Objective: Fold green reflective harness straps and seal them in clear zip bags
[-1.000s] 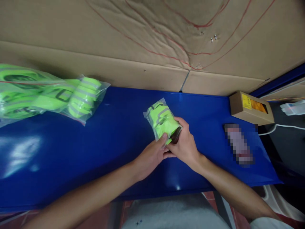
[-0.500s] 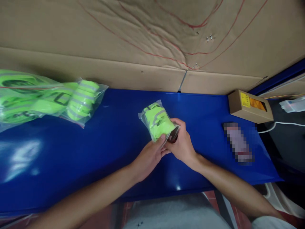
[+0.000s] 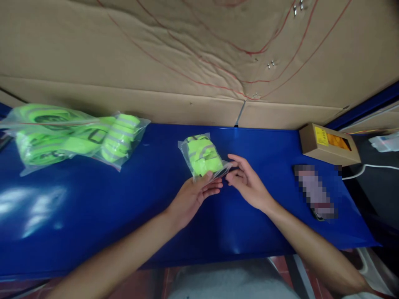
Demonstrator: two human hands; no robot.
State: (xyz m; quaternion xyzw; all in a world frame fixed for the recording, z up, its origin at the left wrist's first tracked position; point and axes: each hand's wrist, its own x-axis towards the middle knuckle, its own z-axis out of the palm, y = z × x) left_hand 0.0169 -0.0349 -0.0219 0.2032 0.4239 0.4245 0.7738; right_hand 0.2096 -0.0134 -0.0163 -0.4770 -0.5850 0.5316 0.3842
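Observation:
A clear plastic bag (image 3: 184,148) holds a folded neon-yellow strap with grey reflective bands (image 3: 203,155), just above the blue table near its middle. My left hand (image 3: 195,197) is closed on the bag's near edge, thumb on top and fingers underneath. At the bag's right-hand lip is my right hand (image 3: 249,187), its index finger stretched out and its thumb apart from it. The loose lip reaches that hand's fingers; whether they grip it is hard to see.
Larger clear bags of neon-yellow reflective straps (image 3: 77,137) lie at the back left of the blue table (image 3: 109,207). To the right are a cardboard box (image 3: 327,145) with a yellow label and a blurred-out phone-like object (image 3: 316,191). A brown paper-covered panel (image 3: 187,99) rises behind.
My right hand has drawn back slightly from the bag's mouth, and its fingers have spread. The dark item seen at the mouth before no longer shows. My left hand keeps its hold.

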